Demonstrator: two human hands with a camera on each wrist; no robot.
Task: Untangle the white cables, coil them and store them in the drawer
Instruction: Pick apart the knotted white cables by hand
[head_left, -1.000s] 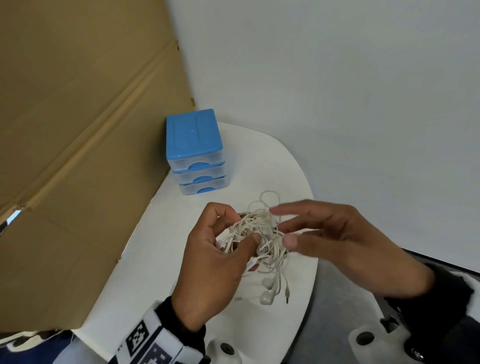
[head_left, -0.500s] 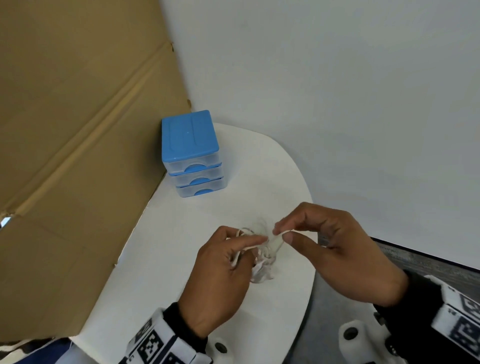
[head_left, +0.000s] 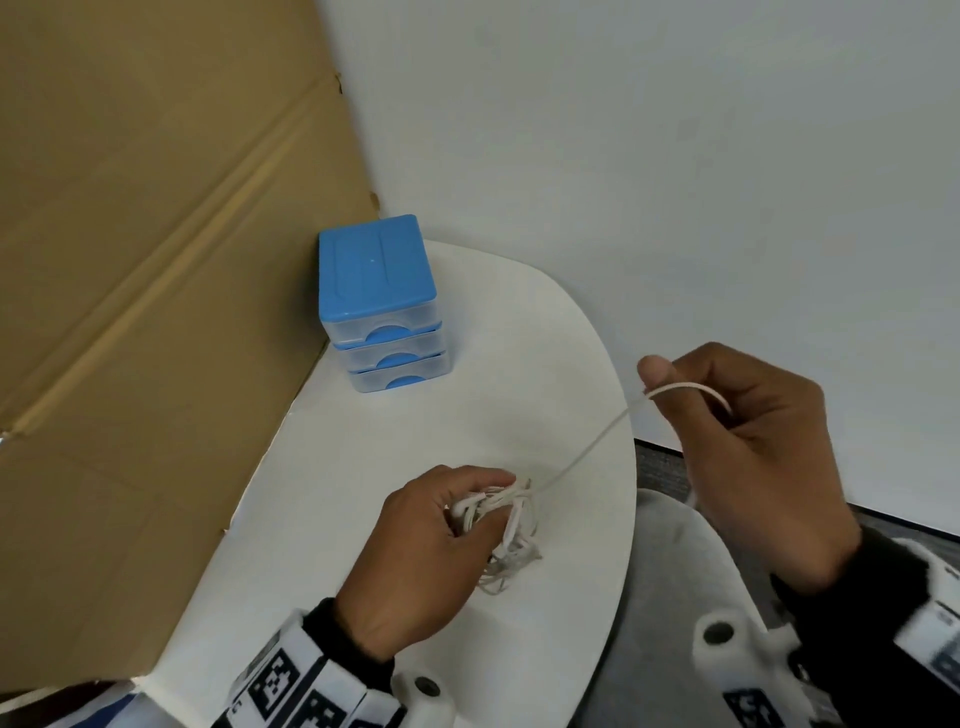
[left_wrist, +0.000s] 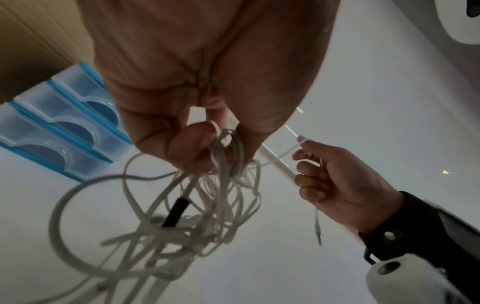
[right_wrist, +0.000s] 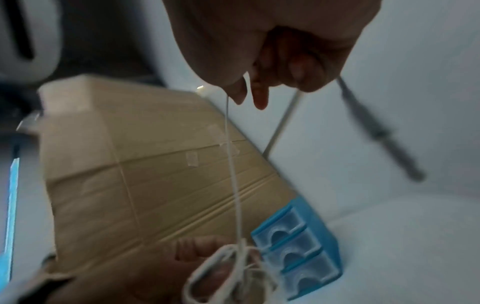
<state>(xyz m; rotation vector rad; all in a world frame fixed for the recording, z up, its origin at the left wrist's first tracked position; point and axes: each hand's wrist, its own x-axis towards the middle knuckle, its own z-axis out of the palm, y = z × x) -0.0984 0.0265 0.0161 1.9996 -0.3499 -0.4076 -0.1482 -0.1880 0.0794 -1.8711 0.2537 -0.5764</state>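
left hand: clamps the white cables bundle on the table
right hand: pinching one strand, now drawn out taut
meaning: untangling underway, drawer unopened

Head view looks down; wrist views look close along the hands, all sharing the drawer unit.

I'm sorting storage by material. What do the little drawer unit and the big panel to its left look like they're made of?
Drawer unit: apparently plastic, with a glossy opaque blue top and clear see-through drawer fronts. Panel: corrugated cardboard, matte brown, with fold creases and a ragged edge.
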